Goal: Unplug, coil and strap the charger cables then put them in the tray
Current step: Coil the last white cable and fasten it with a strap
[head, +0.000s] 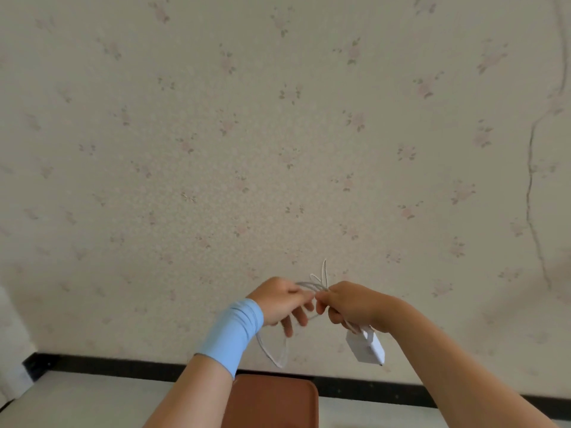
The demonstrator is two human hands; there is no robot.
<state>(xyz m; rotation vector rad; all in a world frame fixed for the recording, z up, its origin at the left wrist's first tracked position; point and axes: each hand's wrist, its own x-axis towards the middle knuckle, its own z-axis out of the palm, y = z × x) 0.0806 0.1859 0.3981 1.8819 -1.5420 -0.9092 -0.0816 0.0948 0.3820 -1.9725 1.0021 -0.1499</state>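
Observation:
Both hands are raised in front of a papered wall, holding one white charger cable (279, 353). My left hand (282, 302), with a light blue wristband, pinches the cable's loops where they bunch together. My right hand (349, 304) grips the same bunch from the other side. Short loop ends (321, 276) stick up between the hands. One long loop hangs below the left hand. The white charger plug (366, 345) dangles under the right hand. A brown tray (278, 400) lies below on the surface, partly covered by my left forearm.
A pale surface (77, 403) runs along the bottom of the view, against a black baseboard (123, 364). The floral wallpaper (247, 149) fills most of the view, with a crack (531, 168) running down its right side.

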